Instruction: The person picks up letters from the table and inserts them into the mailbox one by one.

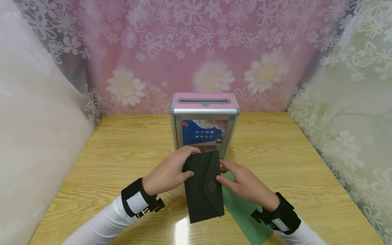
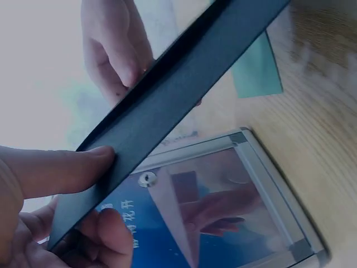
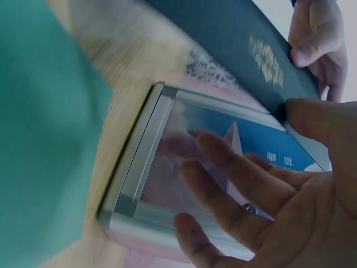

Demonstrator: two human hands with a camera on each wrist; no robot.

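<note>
A black envelope (image 1: 202, 190) with a pointed flap and a small gold print stands slanted above the table, in front of a letter box (image 1: 231, 136). My left hand (image 1: 171, 170) grips its upper left part, thumb on the near face and fingers behind. At the flap side, the thumb of my right hand (image 1: 245, 183) touches the envelope's edge. The other right fingers (image 3: 240, 178) are spread and loosely bent, with nothing gripped in them. Under my right hand a green envelope or sheet (image 1: 245, 211) lies on the table, partly covered by the hand and wrist.
The box has a pink top with a slot (image 1: 204, 101), a silver frame, a lock (image 1: 218, 141) and a blue picture panel. It stands on a wood-grain table (image 1: 122, 149). Flowered curtains (image 1: 196, 51) hang behind and at both sides.
</note>
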